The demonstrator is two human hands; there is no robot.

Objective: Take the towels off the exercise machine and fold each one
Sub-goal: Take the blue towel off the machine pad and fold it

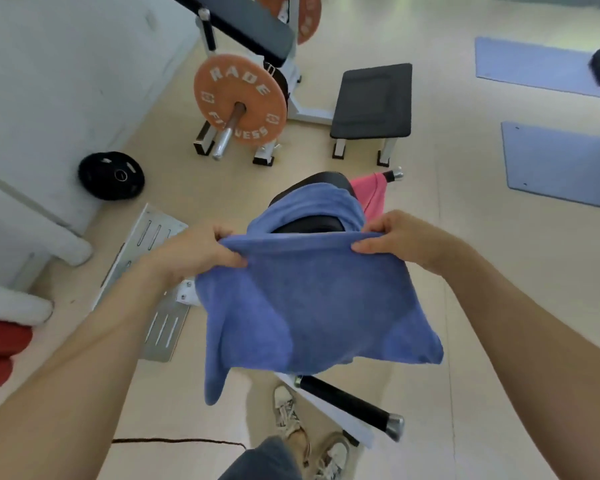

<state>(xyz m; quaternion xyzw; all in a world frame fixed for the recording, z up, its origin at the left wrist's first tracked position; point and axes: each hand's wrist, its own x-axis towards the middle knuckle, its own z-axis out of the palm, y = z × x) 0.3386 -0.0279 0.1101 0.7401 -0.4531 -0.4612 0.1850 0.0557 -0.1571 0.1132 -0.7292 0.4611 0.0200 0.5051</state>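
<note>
Forearms bare, reaching forward and down from the lower corners of the view, wrists nearly level. Left hand (pixel 201 252) gripping the left end of the top edge of the blue towel (pixel 309 306), thumb on the near face, fingers curled behind. Right hand (pixel 402 242) gripping the right end likewise, thumb tip pressed on the cloth. Top edge stretched almost straight between the 2 hands.

Blue towel of soft matt terry, loosely rectangular. Near half hanging below the grip with 2 drooping corners. Far half draped over the black padded seat (pixel 312 225) of the exercise machine. Pink towel (pixel 369 195) hung over a bar just behind the right hand, beside a chrome end cap, partly hidden by the blue cloth.

Below the hanging towel, a black foam-grip handle (pixel 347 403) with a chrome cap. Slotted metal foot plate (pixel 153 237) partly covered by the left forearm. Farther off, an orange weight plate (pixel 239 98) with white lettering on a steel bar, and a flat black bench (pixel 373 98) on white legs. Black weight plate (pixel 111 175) lying flat near the white wall. 2 blue mats (pixel 534 64) on the pale floor at right. 2 pale laced shoes (pixel 288 410) at bottom centre.
</note>
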